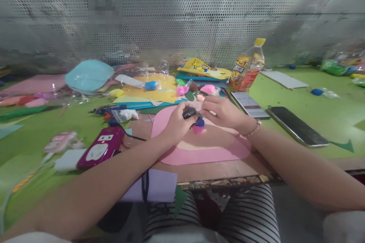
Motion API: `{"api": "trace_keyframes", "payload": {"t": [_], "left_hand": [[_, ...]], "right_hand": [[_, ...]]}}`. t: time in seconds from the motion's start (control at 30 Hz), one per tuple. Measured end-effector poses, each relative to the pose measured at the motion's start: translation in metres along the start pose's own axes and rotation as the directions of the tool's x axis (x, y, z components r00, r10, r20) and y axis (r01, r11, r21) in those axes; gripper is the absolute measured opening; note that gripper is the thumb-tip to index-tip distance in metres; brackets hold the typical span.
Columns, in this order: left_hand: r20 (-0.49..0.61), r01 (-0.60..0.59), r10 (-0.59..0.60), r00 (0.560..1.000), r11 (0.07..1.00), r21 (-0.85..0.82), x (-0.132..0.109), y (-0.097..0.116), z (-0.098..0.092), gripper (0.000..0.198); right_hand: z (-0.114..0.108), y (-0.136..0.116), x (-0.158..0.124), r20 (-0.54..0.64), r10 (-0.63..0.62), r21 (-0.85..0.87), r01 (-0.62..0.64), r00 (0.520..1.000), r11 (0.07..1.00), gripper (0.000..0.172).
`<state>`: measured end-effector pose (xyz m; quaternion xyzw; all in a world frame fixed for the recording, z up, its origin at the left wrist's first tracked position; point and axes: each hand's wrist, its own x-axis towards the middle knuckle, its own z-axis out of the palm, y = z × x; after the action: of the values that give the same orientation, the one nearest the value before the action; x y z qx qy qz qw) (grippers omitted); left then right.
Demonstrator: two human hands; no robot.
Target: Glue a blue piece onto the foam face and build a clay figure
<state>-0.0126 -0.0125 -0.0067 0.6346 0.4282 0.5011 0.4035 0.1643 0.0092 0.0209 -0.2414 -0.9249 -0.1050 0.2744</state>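
My left hand [179, 121] is closed around a small clear bag of black modelling clay [189, 112]. Close beside it, my right hand [218, 111] has its fingers pinched at the bag's clear plastic end. Below both hands lie a blue lump and a pink lump [197, 130], which look like clay. They rest on a cream sheet [219, 136] set on a rounded pink sheet [173, 155]. Exactly what the right fingertips grip is partly hidden.
Bagged clay lumps, including a pink one [208, 89], lie behind my hands. A plastic bottle [247, 68] stands at the back right, near two phones [298, 126]. On the left are a purple power socket box [102, 147] and a glue gun [111, 109]. Perforated metal [171, 15] rises behind.
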Motion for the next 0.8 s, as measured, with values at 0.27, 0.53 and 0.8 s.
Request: {"api": "trace_keyframes", "payload": {"t": [0.27, 0.53, 0.8], "left_hand": [[0.058, -0.021, 0.021, 0.998, 1.000, 0.003, 0.000, -0.004, -0.002, 0.017], [0.009, 0.039, -0.039, 0.999, 0.999, -0.009, 0.001, 0.003, -0.002, 0.015], [-0.171, 0.102, -0.128, 0.977, 0.982, -0.156, 0.006, -0.003, -0.002, 0.019]], "right_hand": [[0.000, 0.007, -0.001, -0.009, 0.019, 0.145, -0.017, 1.000, 0.989, 0.018], [0.007, 0.010, -0.002, -0.132, 0.248, 0.473, -0.158, 0.960, 0.867, 0.014], [0.009, 0.007, 0.004, 0.037, 0.710, 0.728, -0.505, 0.704, 0.463, 0.026]]}}
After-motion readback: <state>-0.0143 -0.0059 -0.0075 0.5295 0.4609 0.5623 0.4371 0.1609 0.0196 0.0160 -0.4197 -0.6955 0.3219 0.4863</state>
